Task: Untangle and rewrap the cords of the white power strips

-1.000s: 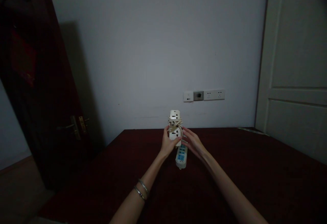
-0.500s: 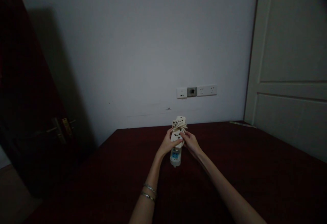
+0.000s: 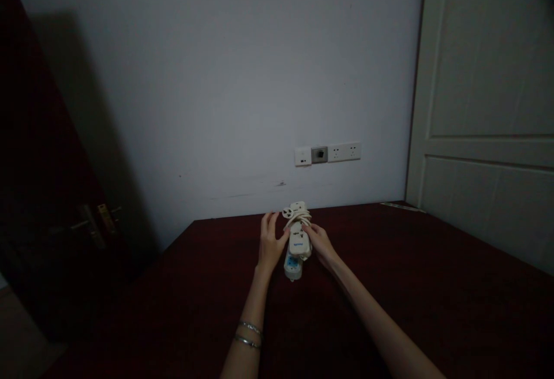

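A white power strip with its cord wound around its middle lies over a second power strip, which has a blue panel and is mostly covered. The plug sticks out at the left of the wound cord, its pins showing. My left hand is left of the strips with fingers raised and spread; its thumb is close to the cord, and whether it touches I cannot tell. On the other side, my right hand grips the upper strip's right edge, its thumb near the cord.
The strips are on a dark red table against a pale wall. Wall sockets and a switch plate sit above its back edge. A dark door stands at left, a white panelled door at right.
My left hand has let go of the upper power strip and spread its fingers to the left. My right hand stays on the strip, whose near end now shows blue lettering. The view has shifted slightly.
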The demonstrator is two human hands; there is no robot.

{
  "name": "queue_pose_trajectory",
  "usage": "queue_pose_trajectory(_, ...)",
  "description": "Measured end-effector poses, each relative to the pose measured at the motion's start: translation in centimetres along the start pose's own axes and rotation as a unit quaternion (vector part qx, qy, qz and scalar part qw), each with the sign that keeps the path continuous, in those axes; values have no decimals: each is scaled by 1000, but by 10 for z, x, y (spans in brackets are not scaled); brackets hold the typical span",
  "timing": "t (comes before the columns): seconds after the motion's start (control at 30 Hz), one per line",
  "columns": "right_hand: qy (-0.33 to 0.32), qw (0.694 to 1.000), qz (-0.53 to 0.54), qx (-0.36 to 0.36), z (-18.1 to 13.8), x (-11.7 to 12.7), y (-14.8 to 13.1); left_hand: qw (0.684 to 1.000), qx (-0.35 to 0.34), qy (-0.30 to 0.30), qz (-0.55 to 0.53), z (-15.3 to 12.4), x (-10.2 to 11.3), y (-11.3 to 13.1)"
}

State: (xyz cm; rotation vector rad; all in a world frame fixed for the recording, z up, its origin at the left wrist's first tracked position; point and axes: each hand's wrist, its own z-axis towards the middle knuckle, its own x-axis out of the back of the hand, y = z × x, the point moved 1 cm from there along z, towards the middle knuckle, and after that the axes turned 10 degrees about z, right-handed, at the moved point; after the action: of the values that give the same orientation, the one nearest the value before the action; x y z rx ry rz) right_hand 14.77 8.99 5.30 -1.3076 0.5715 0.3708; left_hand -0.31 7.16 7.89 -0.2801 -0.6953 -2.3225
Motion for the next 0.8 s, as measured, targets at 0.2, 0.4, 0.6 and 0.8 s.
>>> queue_pose_trajectory(0.2,-49,998,29,-40,-8,-6,-8,997,27,-54,-39,-2,-9,1)
queue_pose_trajectory(0.4,-45,997,36,-51,-14,-13,-8,998,-32,8,49,-8,-11,-3)
queue_pose_trajectory(0.6,-47,991,83,-98,-26,-24,-17,984,-117,62,120,-11,-7,1)
queue_pose_trajectory(0.8,-56,988,87,-117,-27,-23,-18,975,-142,84,150,-11,-3,2)
